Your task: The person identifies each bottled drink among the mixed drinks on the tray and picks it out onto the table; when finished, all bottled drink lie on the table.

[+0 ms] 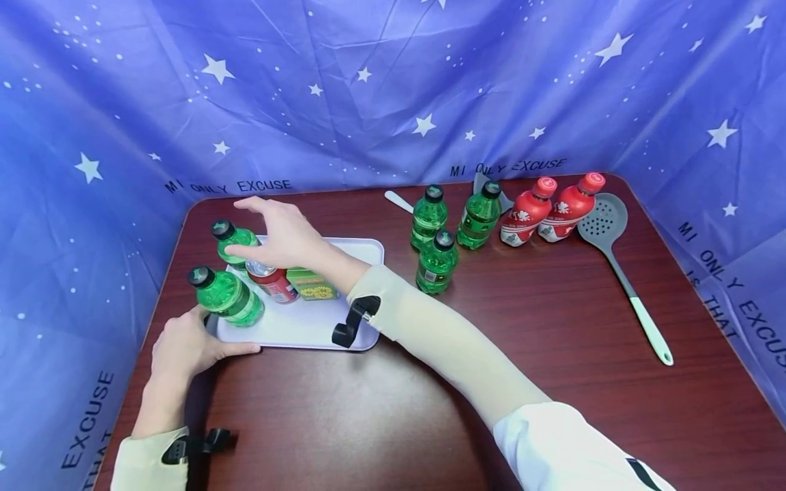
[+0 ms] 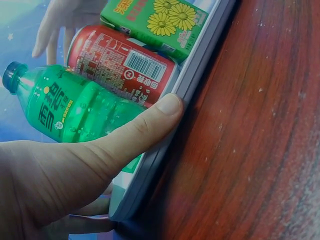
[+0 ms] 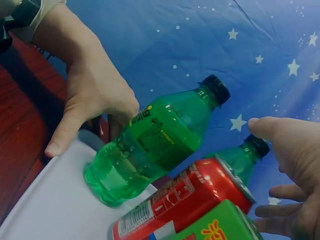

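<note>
A white tray (image 1: pixel 307 331) lies on the left of the table. My left hand (image 1: pixel 184 344) grips its near left corner, thumb along the near rim and fingers around the left side. Just inside that corner stands a green soda bottle (image 1: pixel 230 300). Behind it is another green bottle (image 1: pixel 238 239), partly covered by my right hand (image 1: pixel 284 235). That hand hovers over the tray with fingers spread, holding nothing; its wrist view shows it beside the far bottle (image 3: pixel 242 160). A red drink can (image 1: pixel 279 286) and a green drink carton (image 1: pixel 314 286) with yellow flowers stand on the tray.
Several things stand to the right: three green bottles (image 1: pixel 437 262) near the middle, two red bottles (image 1: pixel 527 213) at the back, and a grey slotted skimmer (image 1: pixel 604 221). A white handle (image 1: pixel 399 201) lies behind the green bottles. Star-patterned cloth (image 1: pixel 368 102) surrounds the table.
</note>
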`<action>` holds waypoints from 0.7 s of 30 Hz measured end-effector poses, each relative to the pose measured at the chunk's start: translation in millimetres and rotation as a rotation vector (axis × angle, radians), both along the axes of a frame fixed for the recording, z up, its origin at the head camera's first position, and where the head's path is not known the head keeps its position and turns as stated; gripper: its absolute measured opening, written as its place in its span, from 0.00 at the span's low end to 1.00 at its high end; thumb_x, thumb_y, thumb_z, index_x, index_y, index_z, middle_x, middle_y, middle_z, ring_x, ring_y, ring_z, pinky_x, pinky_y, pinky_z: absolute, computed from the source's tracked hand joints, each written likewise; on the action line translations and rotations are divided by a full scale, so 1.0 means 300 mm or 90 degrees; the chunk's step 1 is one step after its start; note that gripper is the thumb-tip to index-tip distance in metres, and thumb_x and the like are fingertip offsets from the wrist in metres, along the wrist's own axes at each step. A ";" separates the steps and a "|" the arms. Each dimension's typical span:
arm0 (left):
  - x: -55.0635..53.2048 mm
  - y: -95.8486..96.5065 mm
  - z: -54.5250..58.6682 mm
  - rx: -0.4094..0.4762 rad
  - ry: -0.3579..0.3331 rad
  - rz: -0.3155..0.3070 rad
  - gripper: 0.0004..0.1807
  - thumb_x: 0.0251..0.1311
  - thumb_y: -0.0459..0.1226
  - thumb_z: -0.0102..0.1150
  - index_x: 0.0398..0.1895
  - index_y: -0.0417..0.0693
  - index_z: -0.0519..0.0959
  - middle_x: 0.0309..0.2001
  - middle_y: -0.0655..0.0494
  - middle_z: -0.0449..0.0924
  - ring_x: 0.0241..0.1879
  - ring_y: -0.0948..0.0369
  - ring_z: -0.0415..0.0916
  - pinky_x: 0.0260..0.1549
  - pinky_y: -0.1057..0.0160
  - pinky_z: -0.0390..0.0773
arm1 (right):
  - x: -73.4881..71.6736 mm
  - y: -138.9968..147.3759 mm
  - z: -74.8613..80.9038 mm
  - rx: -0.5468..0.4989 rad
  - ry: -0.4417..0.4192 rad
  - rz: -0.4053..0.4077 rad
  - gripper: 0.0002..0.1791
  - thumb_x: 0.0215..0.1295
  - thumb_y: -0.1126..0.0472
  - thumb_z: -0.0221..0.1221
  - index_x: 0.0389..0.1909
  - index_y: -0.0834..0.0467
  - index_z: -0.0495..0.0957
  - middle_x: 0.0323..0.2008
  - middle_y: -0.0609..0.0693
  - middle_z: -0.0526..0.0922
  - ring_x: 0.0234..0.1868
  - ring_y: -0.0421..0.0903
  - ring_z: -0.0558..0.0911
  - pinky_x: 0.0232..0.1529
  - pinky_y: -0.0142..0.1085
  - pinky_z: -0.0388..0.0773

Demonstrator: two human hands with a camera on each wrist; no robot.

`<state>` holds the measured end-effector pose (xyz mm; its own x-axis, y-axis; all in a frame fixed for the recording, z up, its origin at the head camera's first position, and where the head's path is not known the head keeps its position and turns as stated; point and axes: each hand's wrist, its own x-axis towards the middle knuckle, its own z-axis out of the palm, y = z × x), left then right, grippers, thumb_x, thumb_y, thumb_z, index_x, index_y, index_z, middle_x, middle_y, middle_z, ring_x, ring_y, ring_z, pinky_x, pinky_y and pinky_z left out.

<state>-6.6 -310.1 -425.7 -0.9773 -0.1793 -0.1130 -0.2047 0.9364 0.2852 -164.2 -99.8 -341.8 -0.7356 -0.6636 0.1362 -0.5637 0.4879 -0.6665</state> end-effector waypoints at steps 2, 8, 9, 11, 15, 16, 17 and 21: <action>0.000 -0.001 -0.002 0.000 -0.002 0.001 0.69 0.25 0.74 0.83 0.65 0.35 0.74 0.54 0.20 0.81 0.50 0.25 0.80 0.38 0.30 0.82 | -0.001 -0.018 -0.004 0.022 -0.005 0.002 0.45 0.66 0.36 0.69 0.80 0.46 0.66 0.76 0.43 0.74 0.76 0.40 0.72 0.76 0.34 0.68; 0.002 -0.004 -0.009 -0.001 0.002 0.003 0.68 0.24 0.74 0.83 0.64 0.34 0.75 0.53 0.21 0.81 0.50 0.26 0.80 0.37 0.30 0.82 | -0.001 -0.059 -0.017 0.071 -0.008 0.014 0.44 0.67 0.35 0.67 0.80 0.46 0.65 0.75 0.43 0.76 0.75 0.39 0.74 0.75 0.33 0.68; 0.002 -0.004 -0.010 0.000 0.003 0.003 0.68 0.24 0.74 0.84 0.64 0.34 0.75 0.53 0.21 0.81 0.50 0.26 0.80 0.37 0.30 0.82 | -0.001 -0.064 -0.019 0.075 -0.007 0.016 0.44 0.67 0.35 0.67 0.80 0.46 0.65 0.74 0.43 0.76 0.75 0.39 0.74 0.75 0.33 0.68; 0.001 -0.003 -0.012 0.001 0.007 0.002 0.68 0.24 0.73 0.84 0.63 0.34 0.75 0.53 0.21 0.82 0.50 0.26 0.80 0.37 0.30 0.82 | -0.001 -0.071 -0.025 0.080 -0.004 0.021 0.45 0.68 0.36 0.67 0.80 0.47 0.64 0.73 0.43 0.77 0.74 0.39 0.75 0.74 0.31 0.69; 0.000 -0.002 -0.014 0.001 0.011 0.002 0.67 0.23 0.74 0.84 0.63 0.35 0.76 0.52 0.21 0.82 0.49 0.25 0.80 0.36 0.30 0.82 | 0.000 -0.081 -0.036 0.082 -0.008 0.020 0.44 0.68 0.37 0.68 0.80 0.47 0.64 0.72 0.42 0.79 0.73 0.38 0.76 0.72 0.29 0.71; -0.001 -0.001 -0.014 0.001 0.011 0.002 0.67 0.23 0.74 0.84 0.63 0.35 0.76 0.52 0.21 0.82 0.49 0.26 0.80 0.37 0.30 0.82 | 0.001 -0.083 -0.038 0.082 -0.006 0.020 0.44 0.68 0.37 0.68 0.80 0.47 0.65 0.72 0.42 0.79 0.73 0.38 0.76 0.72 0.29 0.71; -0.001 0.000 -0.014 0.001 0.011 0.003 0.67 0.23 0.74 0.84 0.63 0.35 0.76 0.52 0.21 0.82 0.49 0.26 0.80 0.37 0.30 0.82 | 0.002 -0.085 -0.039 0.084 -0.004 0.019 0.43 0.68 0.38 0.68 0.79 0.47 0.65 0.72 0.42 0.79 0.73 0.38 0.77 0.71 0.29 0.71; -0.002 0.003 -0.012 0.001 0.014 0.008 0.67 0.22 0.73 0.84 0.62 0.35 0.76 0.52 0.22 0.83 0.49 0.26 0.81 0.36 0.31 0.82 | 0.003 -0.098 -0.040 0.102 0.006 0.015 0.42 0.69 0.38 0.68 0.78 0.48 0.67 0.70 0.42 0.80 0.71 0.38 0.78 0.70 0.28 0.73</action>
<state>-7.2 -309.2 -429.4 -0.9772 -0.1913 -0.0922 -0.2101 0.9334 0.2909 -163.3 -129.3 -353.8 -0.7190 -0.6941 0.0344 -0.5820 0.5744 -0.5757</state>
